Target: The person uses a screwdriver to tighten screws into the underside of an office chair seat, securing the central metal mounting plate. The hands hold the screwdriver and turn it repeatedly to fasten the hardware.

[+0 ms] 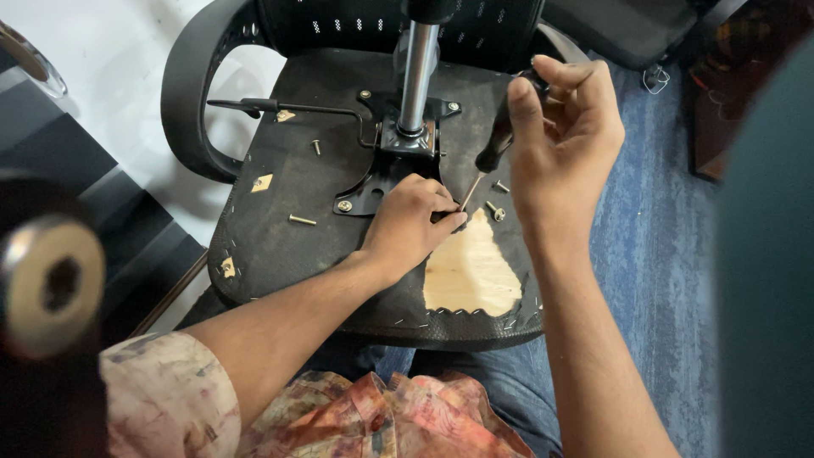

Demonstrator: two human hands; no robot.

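An office chair seat [280,229] lies upside down across the person's lap, its black fabric underside facing up, with a patch of bare plywood [471,270] showing at about five o'clock. The right hand [564,136] is closed around the black handle of a screwdriver [494,153], held tilted, its thin shaft running down toward seven o'clock. The left hand [413,222] rests on the seat with its fingers pinched close around the tip, seemingly steadying a small fastener there, though the fastener itself is hidden under the fingers.

The screwdriver looks light and stiff; the thick handle is the natural place to hold it, and the slim shaft would likely slip off a screw head if not guided. The loose screws [302,220] scattered on the seat at nine o'clock and beside the tip look small, hard and prone to rolling.

The black metal mounting plate [373,182] with the chrome gas cylinder [417,76] stands at twelve o'clock and looks heavy and rigid. A few small yellowish diamond-shaped tags [262,182] sit along the seat's left edge; no packages show.
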